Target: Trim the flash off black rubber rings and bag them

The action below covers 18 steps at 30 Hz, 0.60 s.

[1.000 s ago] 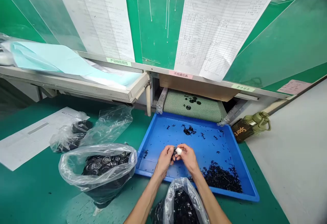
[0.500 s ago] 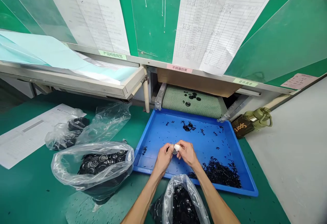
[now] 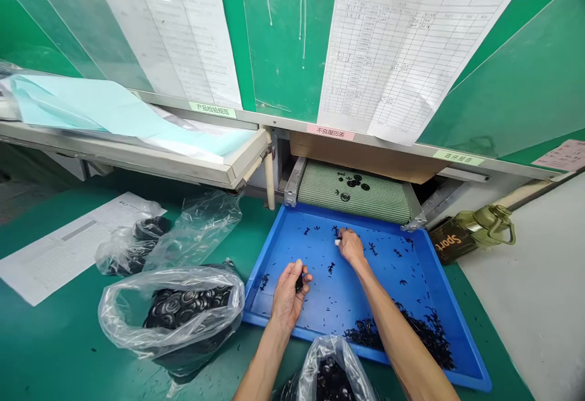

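A: L hand (image 3: 287, 294) pinches a small black part (image 3: 299, 281) over the blue tray (image 3: 274, 248).
B: R hand (image 3: 351, 245) closes fingertips on parts at the tray's far end; grab one only, pinch firm.

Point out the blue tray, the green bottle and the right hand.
blue tray (image 3: 414, 285): head view, bare floor of the tray.
green bottle (image 3: 475, 227): head view, its body.
right hand (image 3: 351, 246): head view, back of the hand.

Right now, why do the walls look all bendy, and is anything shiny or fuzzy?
Head view: the wide lens bows the papers and shelf edge outward; clear sheets over the green wall show pale glare; plastic bag glints; hands and blue tray look sharp, shadows soft.
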### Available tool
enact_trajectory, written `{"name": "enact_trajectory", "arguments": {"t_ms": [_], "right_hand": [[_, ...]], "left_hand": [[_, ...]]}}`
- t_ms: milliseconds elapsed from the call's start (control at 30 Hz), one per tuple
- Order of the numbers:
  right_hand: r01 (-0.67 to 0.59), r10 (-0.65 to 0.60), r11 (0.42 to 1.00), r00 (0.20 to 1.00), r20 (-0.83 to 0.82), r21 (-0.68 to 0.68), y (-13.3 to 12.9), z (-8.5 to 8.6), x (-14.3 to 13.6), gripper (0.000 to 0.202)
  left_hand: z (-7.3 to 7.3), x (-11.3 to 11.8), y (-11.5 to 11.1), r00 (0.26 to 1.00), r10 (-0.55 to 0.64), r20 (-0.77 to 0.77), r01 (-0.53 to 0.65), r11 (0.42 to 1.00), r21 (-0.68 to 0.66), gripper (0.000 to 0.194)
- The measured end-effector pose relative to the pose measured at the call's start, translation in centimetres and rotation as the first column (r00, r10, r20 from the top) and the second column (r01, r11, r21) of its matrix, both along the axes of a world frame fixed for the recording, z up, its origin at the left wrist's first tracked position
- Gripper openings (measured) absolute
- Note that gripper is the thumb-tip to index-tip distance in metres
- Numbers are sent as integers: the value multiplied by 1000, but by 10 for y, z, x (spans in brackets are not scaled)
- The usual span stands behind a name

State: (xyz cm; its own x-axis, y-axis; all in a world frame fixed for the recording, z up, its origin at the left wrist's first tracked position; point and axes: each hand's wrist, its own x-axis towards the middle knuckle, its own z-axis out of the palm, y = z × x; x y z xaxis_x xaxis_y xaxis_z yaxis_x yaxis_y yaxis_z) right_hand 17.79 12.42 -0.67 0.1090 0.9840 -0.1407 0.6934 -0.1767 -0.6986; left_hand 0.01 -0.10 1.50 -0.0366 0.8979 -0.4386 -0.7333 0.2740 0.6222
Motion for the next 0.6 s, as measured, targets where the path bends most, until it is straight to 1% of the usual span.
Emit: {"name": "enact_trajectory", "arguments": {"t_ms": [33, 100, 167, 233, 300, 367, 467, 533, 600], "right_hand": [[-1, 1, 1000, 998, -56, 0, -6, 0, 1, 23], [-3, 2, 1000, 982, -188, -5, -22, 1, 3, 29], [-4, 1, 1000, 946, -325, -8, -44, 4, 2, 34], [-2, 1, 1000, 899, -438, -1, -67, 5, -3, 37], [4, 3, 1000, 855, -518, 14, -90, 6, -13, 37], [9, 10, 999, 821, -571, 31, -107, 6, -23, 36], [-15, 43, 999, 797, -603, 50, -123, 9, -33, 31], [-52, 76, 997, 797, -599, 57, -127, 14, -32, 27], [-110, 148, 989, 824, -546, 102, -130, 21, -30, 22]], "left_hand": [[-1, 0, 0, 1000, -14, -1, 14, 1000, -6, 35], [-5, 1, 0, 997, -67, -45, 68, 997, 23, 35], [-10, 5, -2, 981, -117, -154, 130, 988, 83, 37], [-14, 10, -3, 943, -166, -287, 207, 971, 121, 40], [-16, 14, -5, 899, -218, -380, 286, 949, 131, 41], [-16, 15, -6, 864, -270, -425, 357, 924, 139, 41], [-14, 15, -8, 811, -311, -496, 430, 891, 144, 41], [-13, 15, -8, 783, -299, -545, 436, 890, 137, 41], [-14, 16, -8, 773, -282, -568, 425, 896, 133, 41]]}}
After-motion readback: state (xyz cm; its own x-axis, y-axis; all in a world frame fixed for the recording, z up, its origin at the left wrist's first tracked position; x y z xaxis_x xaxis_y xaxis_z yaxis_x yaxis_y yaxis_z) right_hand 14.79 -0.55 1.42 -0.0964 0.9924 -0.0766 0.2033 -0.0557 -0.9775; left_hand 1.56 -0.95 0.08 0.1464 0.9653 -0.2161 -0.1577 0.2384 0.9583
